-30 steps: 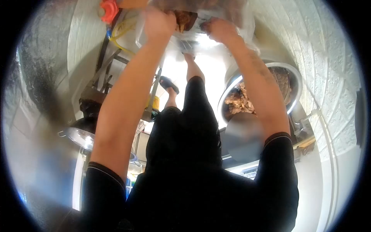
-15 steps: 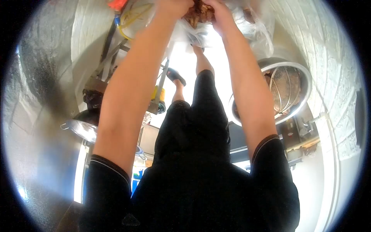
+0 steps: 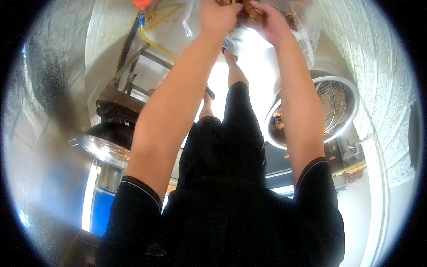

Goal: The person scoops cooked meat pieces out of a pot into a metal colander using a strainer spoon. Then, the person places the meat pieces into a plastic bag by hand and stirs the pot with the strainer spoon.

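Observation:
My left hand (image 3: 220, 18) is closed at the top of the view, its thumb pressed against brown, glossy pieces of food that look like cooked meat (image 3: 252, 15). From the other side, my right hand (image 3: 272, 21) curls its fingers around the same brown pieces. The two hands are close together, and the upper part of the food is cut off by the frame edge. A clear plastic bag (image 3: 306, 42) spreads around and below the hands, with more brown pieces beside my right hand. The exact kind of food is not clear.
At right, a large metal pot (image 3: 354, 100) holds brown pieces and a wire strainer (image 3: 331, 104). A wide metal pan (image 3: 95, 144) stands at left below a dark stand (image 3: 118, 104). A yellow hose (image 3: 153, 42) hangs upper left. White textured wall covering (image 3: 378, 71) curves along the right.
Both hands have shifted right in the view, still on the brown pieces. My left forearm has moved right, showing more of the pan and stand. The right-hand fingers now show more clearly.

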